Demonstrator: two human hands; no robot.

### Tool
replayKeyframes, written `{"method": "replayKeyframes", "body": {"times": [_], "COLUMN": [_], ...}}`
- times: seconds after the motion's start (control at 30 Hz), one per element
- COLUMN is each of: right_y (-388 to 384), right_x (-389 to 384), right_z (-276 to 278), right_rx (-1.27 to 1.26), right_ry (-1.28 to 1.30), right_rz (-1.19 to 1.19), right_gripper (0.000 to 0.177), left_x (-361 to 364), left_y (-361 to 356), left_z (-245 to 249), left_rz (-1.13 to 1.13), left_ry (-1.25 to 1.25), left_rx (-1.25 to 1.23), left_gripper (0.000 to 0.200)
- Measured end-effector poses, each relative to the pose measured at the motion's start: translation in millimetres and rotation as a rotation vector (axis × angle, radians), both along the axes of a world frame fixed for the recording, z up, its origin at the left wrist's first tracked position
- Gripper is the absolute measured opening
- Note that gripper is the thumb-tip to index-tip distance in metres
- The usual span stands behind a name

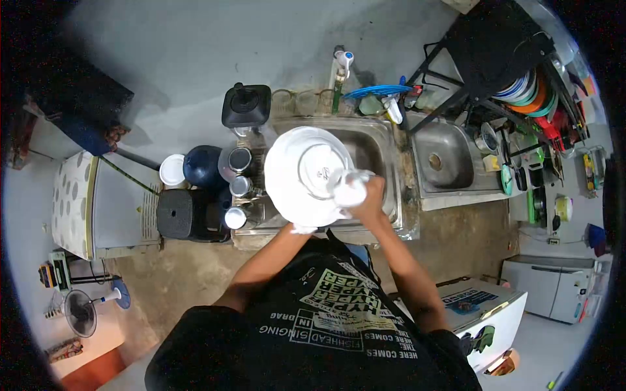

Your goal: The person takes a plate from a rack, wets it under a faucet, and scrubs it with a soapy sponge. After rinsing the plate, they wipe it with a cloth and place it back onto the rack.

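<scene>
A large round white plate or basin (287, 176) is held over the left sink (365, 143). My left hand (297, 233) is at its near edge, with white cloth or foam showing there and the fingers mostly hidden beneath. My right hand (369, 199) is closed on a white cloth (350, 190), which lies against the right side of the white surface. Metal containers (240, 186) stand just left of the sink.
Behind the sink are a faucet (343, 62), clear glasses (306, 102) and a blue plate (378, 91). A second sink (447, 159) is at right, beneath a dark rack with plates (535, 94). A black stool (176, 214) stands at left.
</scene>
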State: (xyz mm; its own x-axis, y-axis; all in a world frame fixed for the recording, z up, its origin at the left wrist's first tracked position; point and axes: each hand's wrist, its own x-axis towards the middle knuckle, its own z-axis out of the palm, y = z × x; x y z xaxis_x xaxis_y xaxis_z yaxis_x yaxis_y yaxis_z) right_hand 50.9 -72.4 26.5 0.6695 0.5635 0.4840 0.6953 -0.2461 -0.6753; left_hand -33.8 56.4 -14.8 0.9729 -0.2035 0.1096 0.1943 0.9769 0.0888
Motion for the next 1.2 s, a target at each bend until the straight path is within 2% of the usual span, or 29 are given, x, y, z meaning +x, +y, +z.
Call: {"method": "replayKeyframes", "body": {"times": [0.07, 0.13, 0.17, 0.2, 0.27, 0.3, 0.33, 0.37, 0.4, 0.43, 0.47, 0.5, 0.53, 0.63, 0.73, 0.77, 0.8, 0.87, 0.93, 1.03, 1.07, 1.13, 1.17, 1.2], "right_y": [3.8, 13.5, 17.5, 20.8, 25.3, 34.4, 42.8, 47.6, 52.5, 58.2, 66.4, 71.5, 73.1, 77.2, 71.4, 75.4, 75.4, 75.8, 72.8, 45.7, 42.2, 35.5, 32.6, 25.9], "right_x": [7.8, 41.9, 53.1, 64.6, 76.7, 63.1, 50.9, 39.4, 29.0, 17.7, 3.0, -1.4, -8.7, -10.5, 13.4, 28.0, 33.5, 66.9, 90.9, 95.5, 77.3, 49.9, 32.6, 32.8], "right_z": [-18.1, -48.6, -42.8, -35.8, -35.7, 10.7, 35.2, 33.6, 47.4, 66.7, 73.9, 76.5, 74.8, 65.4, 68.1, 64.1, 91.3, 56.8, 7.0, -28.7, -39.0, -103.3, -65.7, -77.5], "right_rx": [0.021, 0.132, 0.148, 0.165, 0.069, 0.029, -0.012, -0.14, -0.121, -0.101, -0.147, -0.153, -0.219, -0.073, -0.082, -0.236, -0.224, -0.041, 0.041, -0.232, -0.179, -0.248, -0.299, -0.287], "right_ry": [-0.077, 0.283, 0.348, 0.411, 0.377, 0.389, 0.402, 0.024, 0.044, 0.064, -0.103, -0.057, -0.152, -0.34, -0.28, -0.008, 0.182, 0.363, 0.15, 0.438, 0.455, 0.34, 0.469, 0.39], "right_rz": [-0.331, -0.569, -0.557, -0.544, -0.587, -0.57, -0.555, -0.676, -0.548, -0.419, -0.464, -0.296, -0.185, -0.029, -0.223, -0.33, -0.346, -0.407, -0.649, -0.437, -0.526, -0.649, -0.563, -0.544], "right_gripper": [0.051, 0.054, 0.054, 0.054, 0.052, 0.052, 0.051, 0.042, 0.037, 0.033, 0.028, 0.025, 0.023, 0.027, 0.028, 0.034, 0.047, 0.037, 0.031, 0.065, 0.066, 0.06, 0.06, 0.059], "left_x": [-0.6, 6.7, 9.2, 9.6, 7.3, 5.9, 10.0, 14.1, 18.2, 12.8, 13.1, 13.4, 13.6, 0.3, -2.0, -1.3, -0.5, -0.2, 2.3, 9.8, 12.0, 14.5, 15.1, 14.6], "left_y": [-4.4, -9.0, -9.6, -10.4, -13.0, -13.1, -13.8, -14.5, -15.2, -30.0, -27.9, -25.5, -23.2, -12.7, -5.7, -4.6, -5.1, -6.4, -4.7, 4.6, 9.3, 17.8, 20.5, 21.7], "left_z": [6.3, -17.8, -28.8, -35.1, -48.0, -44.7, -50.9, -57.0, -63.4, -72.5, -71.5, -64.8, -58.4, -22.9, -13.1, -10.8, -7.4, 2.2, 10.1, 4.5, 2.1, 0.1, -0.9, -1.7], "left_rz": [-0.094, -0.309, -0.416, -0.304, -0.091, -0.001, -0.012, -0.02, -0.027, 0.216, 0.356, 0.491, 0.611, 0.493, 0.427, 0.376, 0.316, 0.184, 0.046, -0.133, -0.151, -0.166, -0.177, -0.19], "left_ry": [-0.032, 0.036, 0.072, 0.045, 0.053, 0.099, -0.005, -0.109, -0.212, -0.136, -0.13, -0.093, -0.024, 0.008, -0.04, -0.047, -0.046, -0.024, 0.028, 0.097, 0.084, 0.045, 0.035, 0.026], "left_rx": [-0.082, -0.182, -0.231, -0.047, 0.287, 0.448, 0.448, 0.444, 0.438, 0.718, 0.946, 1.204, 1.446, 1.628, 1.395, 1.26, 1.119, 0.842, 0.541, 0.078, 0.022, -0.036, -0.064, -0.087], "left_gripper": [0.074, 0.084, 0.089, 0.076, 0.055, 0.049, 0.048, 0.047, 0.047, 0.049, 0.055, 0.06, 0.066, 0.062, 0.057, 0.056, 0.055, 0.054, 0.053, 0.055, 0.056, 0.058, 0.059, 0.06]}}
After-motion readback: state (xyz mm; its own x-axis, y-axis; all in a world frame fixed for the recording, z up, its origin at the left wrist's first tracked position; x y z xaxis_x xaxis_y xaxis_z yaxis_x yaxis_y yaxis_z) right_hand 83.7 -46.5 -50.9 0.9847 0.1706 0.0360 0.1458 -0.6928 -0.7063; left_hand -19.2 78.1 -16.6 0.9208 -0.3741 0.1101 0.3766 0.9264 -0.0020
